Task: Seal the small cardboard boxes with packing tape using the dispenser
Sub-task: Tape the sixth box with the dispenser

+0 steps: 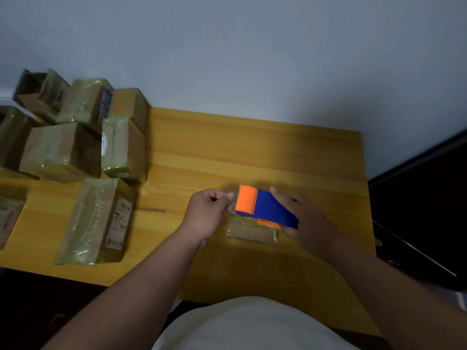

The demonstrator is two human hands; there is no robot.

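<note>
On the yellow wooden table (252, 147), a small flat cardboard box wrapped in clear tape (250, 229) lies toward the table's right front part, with bare wood open behind it up to the table's far edge at the wall. The blue and orange plastic tape dispenser (262, 207) sits over the box's far edge, held by the right hand (303, 223), whose fingers curl round the blue body. The left hand (207, 213) is just left of the dispenser, its grip pinched at the orange roller end; whether tape is between the fingertips cannot be told. A cluster of taped brown cardboard boxes (75, 147) crowds the table's left part, well apart from the small box.
</note>
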